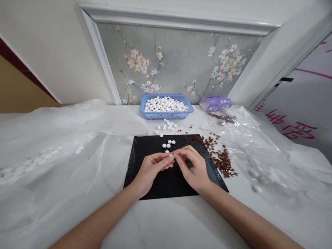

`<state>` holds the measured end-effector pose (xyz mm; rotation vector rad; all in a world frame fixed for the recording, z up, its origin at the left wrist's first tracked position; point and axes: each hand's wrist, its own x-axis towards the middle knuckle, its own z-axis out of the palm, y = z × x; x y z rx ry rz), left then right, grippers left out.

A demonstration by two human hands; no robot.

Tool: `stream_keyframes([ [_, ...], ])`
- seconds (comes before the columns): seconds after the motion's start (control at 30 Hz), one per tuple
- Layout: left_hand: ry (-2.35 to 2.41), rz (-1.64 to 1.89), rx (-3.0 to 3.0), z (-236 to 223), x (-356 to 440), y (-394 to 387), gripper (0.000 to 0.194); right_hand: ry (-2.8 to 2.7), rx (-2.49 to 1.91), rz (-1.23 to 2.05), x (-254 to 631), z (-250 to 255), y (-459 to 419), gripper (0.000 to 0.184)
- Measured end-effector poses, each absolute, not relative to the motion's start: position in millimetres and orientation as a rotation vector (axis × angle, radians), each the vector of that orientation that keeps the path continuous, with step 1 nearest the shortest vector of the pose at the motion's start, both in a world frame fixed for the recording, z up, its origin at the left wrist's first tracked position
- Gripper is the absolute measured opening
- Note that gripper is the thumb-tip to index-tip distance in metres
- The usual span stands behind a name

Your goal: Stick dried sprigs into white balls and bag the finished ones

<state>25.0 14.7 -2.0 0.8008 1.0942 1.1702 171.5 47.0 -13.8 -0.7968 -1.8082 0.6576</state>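
Left hand (154, 169): bare, with slim fingers and a smooth, rounded back
Left wrist (138, 187): bare, slender, narrower than the hand
Left forearm (103, 218): bare, smooth, widening toward the lower edge of the view
Right hand (192, 168): bare, slim-fingered, with softly rounded knuckles
Right wrist (204, 185): bare and narrow
Right forearm (238, 211): bare, long, tapering toward the wrist
Nails: probably short, though too small here to be sure

A: What colour is the mat (166, 188)?
B: It is plain black, and the small balls (168, 146) on it are white.
A: And the star-shaped pieces (223, 162)?
B: They are reddish brown. The basket (166, 116) is light blue, and the packet (216, 103) is purple.
A: Does the panel (176, 52) have a pattern?
B: Yes, blossoms (139, 62) of peach, white and pale blue on grey. The bench (160, 224) is white.
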Motion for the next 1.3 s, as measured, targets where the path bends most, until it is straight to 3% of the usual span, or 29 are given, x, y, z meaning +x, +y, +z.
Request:
stream_keyframes([
  [0.17,1.067,1.206,0.729,-2,24,16,0.019,-1.862,-0.742,0.710,173,-16,49,0.022],
  [1.07,1.068,1.168,0.831,-2,23,15,0.020,-1.975,-0.726,0.800,176,-12,53,0.016],
  [1.3,1.574,1.151,1.354,-3,27,11,0.020,-1.959,-1.018,0.537,201,-3,82,0.024],
])
